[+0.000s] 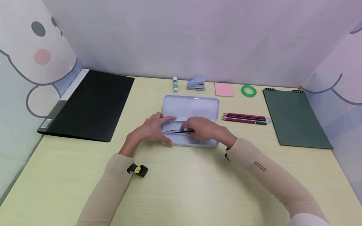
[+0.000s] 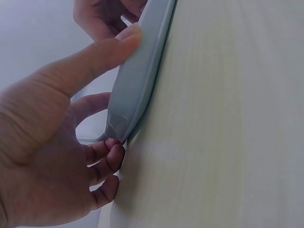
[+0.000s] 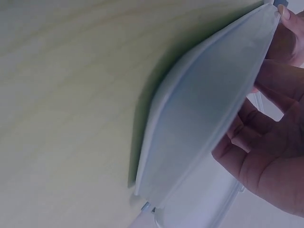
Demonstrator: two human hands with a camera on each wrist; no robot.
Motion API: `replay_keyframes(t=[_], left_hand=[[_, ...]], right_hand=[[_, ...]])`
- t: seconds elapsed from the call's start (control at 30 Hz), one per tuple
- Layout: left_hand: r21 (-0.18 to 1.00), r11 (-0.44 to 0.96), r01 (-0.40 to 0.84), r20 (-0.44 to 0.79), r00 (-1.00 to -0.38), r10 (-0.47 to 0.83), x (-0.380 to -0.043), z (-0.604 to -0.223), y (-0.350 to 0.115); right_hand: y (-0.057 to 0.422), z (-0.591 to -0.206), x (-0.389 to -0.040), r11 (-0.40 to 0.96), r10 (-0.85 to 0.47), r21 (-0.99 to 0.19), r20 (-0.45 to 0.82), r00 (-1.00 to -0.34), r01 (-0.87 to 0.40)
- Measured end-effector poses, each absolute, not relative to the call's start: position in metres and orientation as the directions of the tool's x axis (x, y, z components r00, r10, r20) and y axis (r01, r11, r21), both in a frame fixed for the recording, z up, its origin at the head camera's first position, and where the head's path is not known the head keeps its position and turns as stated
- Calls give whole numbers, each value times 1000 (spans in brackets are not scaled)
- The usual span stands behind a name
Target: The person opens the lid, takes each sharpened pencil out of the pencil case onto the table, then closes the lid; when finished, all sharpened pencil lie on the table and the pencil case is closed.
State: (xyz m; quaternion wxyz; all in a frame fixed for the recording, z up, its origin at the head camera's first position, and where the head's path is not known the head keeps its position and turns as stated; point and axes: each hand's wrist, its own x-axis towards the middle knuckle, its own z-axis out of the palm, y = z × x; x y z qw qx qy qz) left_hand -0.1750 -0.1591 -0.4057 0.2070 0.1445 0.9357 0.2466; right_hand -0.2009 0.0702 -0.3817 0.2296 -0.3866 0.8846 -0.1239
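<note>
Pale blue, the open pencil case (image 1: 182, 139) lies on the tabletop (image 1: 188, 187), and over my feed I see the left hand (image 1: 152, 128) grip its left end, thumb against the near wall. I have the right hand (image 1: 204, 128) over the dark pencils (image 1: 176, 131) inside, fingers bent, though I cannot tell whether they clamp them.

One case (image 1: 190, 109) and at least four pencils (image 1: 242, 121) join one glue stick (image 1: 175, 84), one stapler (image 1: 196, 84), one notepad (image 1: 223, 89), one tape roll (image 1: 243, 92), one sketchbook (image 1: 296, 118) and, at nine o'clock, one folder (image 1: 91, 105).
</note>
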Motion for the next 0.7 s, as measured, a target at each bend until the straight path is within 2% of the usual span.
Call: replay_keyframes(t=[0.3,0.7], left_hand=[[530,831,169,-312,-872,377,-175,-406,-160],[529,834,153,-327,-871,367,-175,-405,-158]], right_hand=[[72,-383,-206,631,-774,-450,-311,-552,-632],[74,-376,-213,624,-781,-454,-336,-526,-636]])
